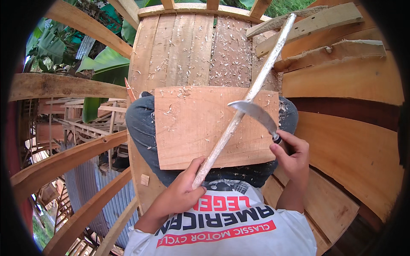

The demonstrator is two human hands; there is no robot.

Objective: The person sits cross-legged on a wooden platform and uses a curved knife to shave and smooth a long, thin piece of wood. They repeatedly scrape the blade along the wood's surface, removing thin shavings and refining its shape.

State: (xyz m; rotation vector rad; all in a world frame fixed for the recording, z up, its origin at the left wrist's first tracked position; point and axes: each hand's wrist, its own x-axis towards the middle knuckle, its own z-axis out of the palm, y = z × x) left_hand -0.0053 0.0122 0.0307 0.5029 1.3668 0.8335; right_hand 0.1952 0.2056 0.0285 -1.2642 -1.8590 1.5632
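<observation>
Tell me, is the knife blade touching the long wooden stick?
Touching. In the head view the knife blade lies against the stick partway up it, with no gap between them.

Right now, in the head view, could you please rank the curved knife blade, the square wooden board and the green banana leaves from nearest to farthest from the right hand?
1. Curved grey knife blade: its handle is held in the right hand.
2. Square wooden board: on the lap, left of that hand.
3. Green banana leaves: far upper left, beyond the planks.
</observation>
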